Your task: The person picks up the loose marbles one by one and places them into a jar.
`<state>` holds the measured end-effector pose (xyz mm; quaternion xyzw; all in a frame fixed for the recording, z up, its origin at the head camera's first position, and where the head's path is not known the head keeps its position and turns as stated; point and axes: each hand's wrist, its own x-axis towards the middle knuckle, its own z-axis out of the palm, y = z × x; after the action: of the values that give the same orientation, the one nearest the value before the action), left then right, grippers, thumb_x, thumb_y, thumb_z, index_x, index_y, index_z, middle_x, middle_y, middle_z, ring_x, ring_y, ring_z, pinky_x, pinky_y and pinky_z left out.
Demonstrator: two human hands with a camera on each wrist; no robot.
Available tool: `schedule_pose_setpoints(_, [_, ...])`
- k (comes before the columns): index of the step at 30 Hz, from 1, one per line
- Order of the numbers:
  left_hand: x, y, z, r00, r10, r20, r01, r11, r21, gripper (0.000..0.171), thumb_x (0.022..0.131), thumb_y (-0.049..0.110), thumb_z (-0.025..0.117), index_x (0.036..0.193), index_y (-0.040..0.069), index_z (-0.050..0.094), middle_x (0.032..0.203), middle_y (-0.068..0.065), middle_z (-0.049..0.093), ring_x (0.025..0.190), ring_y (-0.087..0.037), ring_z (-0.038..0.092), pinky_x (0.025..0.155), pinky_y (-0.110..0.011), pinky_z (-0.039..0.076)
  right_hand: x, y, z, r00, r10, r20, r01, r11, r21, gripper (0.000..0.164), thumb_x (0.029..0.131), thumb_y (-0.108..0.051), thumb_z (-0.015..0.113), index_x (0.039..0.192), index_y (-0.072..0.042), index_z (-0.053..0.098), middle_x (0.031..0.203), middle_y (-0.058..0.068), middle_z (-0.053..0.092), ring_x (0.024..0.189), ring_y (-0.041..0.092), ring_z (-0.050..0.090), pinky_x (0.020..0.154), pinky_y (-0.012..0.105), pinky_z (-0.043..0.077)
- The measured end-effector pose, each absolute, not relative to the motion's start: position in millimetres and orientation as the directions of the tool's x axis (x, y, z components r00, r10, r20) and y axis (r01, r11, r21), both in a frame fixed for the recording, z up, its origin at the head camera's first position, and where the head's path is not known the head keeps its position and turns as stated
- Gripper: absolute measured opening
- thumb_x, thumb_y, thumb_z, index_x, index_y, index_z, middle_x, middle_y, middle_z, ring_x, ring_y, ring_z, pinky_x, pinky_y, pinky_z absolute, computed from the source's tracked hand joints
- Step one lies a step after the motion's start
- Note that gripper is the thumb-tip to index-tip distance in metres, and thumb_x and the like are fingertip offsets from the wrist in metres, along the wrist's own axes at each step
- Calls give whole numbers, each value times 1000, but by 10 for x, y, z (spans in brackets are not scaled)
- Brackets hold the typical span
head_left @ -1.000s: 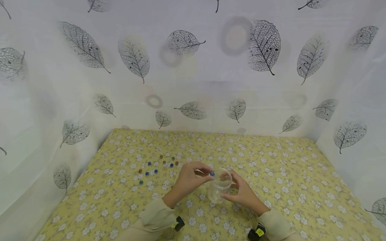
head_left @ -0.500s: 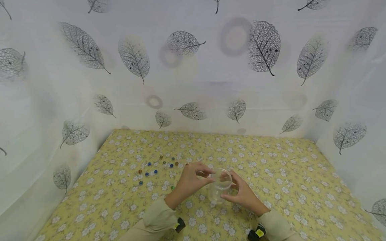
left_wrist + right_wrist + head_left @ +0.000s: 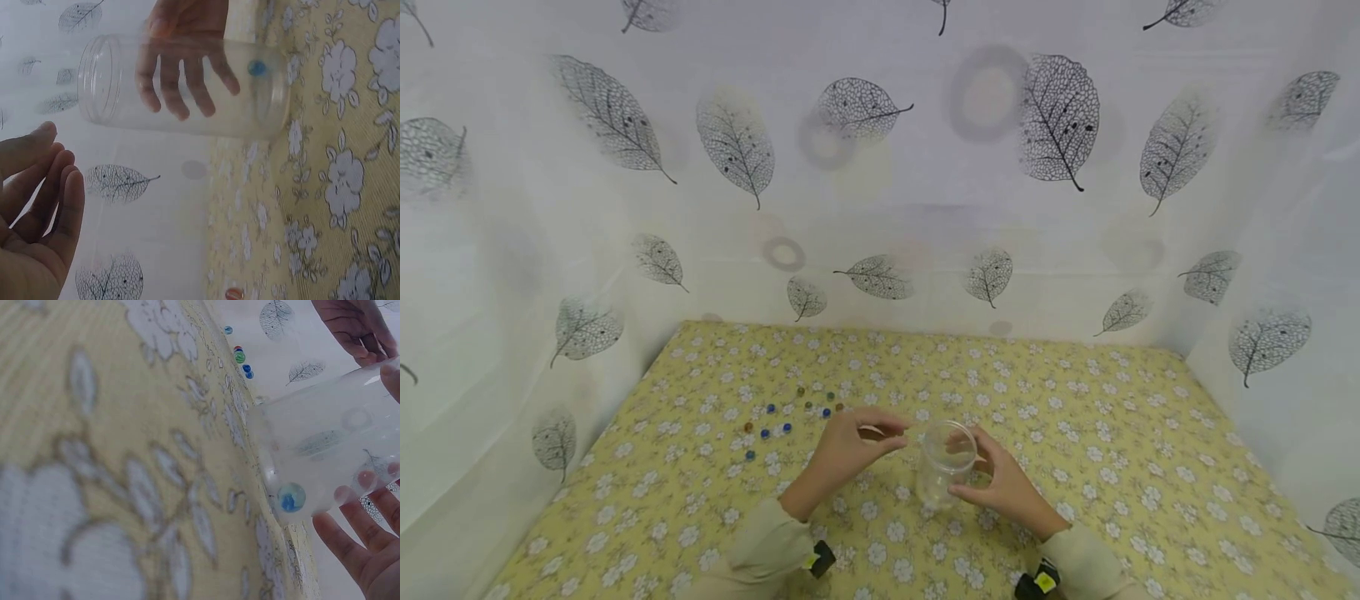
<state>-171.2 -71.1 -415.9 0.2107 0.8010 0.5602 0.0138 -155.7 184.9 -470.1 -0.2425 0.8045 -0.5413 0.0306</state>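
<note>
A clear, lidless plastic jar [image 3: 936,479] stands on the flowered cloth. My right hand [image 3: 1011,492] grips its right side, with thumb in front and fingers behind. Through the wall, near the bottom, the right wrist view shows a glass marble [image 3: 290,497] with blue in it; the left wrist view has this blue marble [image 3: 256,67] too. My left hand [image 3: 847,447] is off to the left of the jar's rim, apart from it. Its fingers [image 3: 74,197] bend loosely, and a gap parts them from the thumb; nothing is between them.
Several blue marbles [image 3: 787,427], an amber marble [image 3: 748,427] and a few olive marbles [image 3: 801,391] lie scattered on the yellow flowered cloth [image 3: 1075,442] to the left. A white leaf-print curtain [image 3: 925,225] encloses the back and sides.
A blue marble pinched in my left fingertips at the jar's rim was let go and is inside the jar. My left hand then drew back leftward. The right hand kept its grip.
</note>
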Motion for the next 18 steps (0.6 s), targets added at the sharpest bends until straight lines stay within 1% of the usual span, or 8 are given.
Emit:
schedule_pose_setpoints(4, [-1739,-916,-4189,-930,318,183,282,298,912,17,82,20,72,99,18,74,107,-4,70,90,-12,67,77,-20,54,-1550,1851,-4702,-883,-421,206,-352,305,-885,59,80,-8,73,132,-7,44,125,20,54,114,31,55,86,31,53])
schedule_pose_setpoints(7, [-1754,-1072,-4228,-940,296,172,269,328,905,19,82,21,72,101,17,74,109,-5,70,92,-14,67,77,-20,54,-1547,1852,-4703,-885,-420,201,-349,311,-884,60,81,-8,73,133,-7,43,126,19,54,114,32,55,87,30,53])
schedule_pose_setpoints(11, [-1737,-1256,-4275,-955,267,133,229,372,900,25,82,22,72,105,12,72,106,-5,70,90,-15,66,77,-20,54,-1546,1849,-4702,-886,-419,198,-346,312,-885,60,81,-8,73,133,-8,43,126,18,54,114,33,55,87,29,53])
schedule_pose_setpoints(15, [-1705,-1386,-4341,-963,245,113,210,420,883,26,82,21,72,106,10,71,103,-6,68,87,-13,63,77,-19,53,-1546,1845,-4700,-888,-415,200,-345,312,-885,60,81,-8,73,132,-9,44,126,18,55,114,33,55,87,29,53])
schedule_pose_setpoints(18, [-1676,-1449,-4407,-965,243,101,205,450,869,26,82,19,72,106,8,71,105,-9,69,88,-15,63,76,-18,52,-1548,1844,-4700,-888,-414,201,-346,311,-885,60,80,-7,73,132,-9,44,126,18,55,114,33,55,86,28,53])
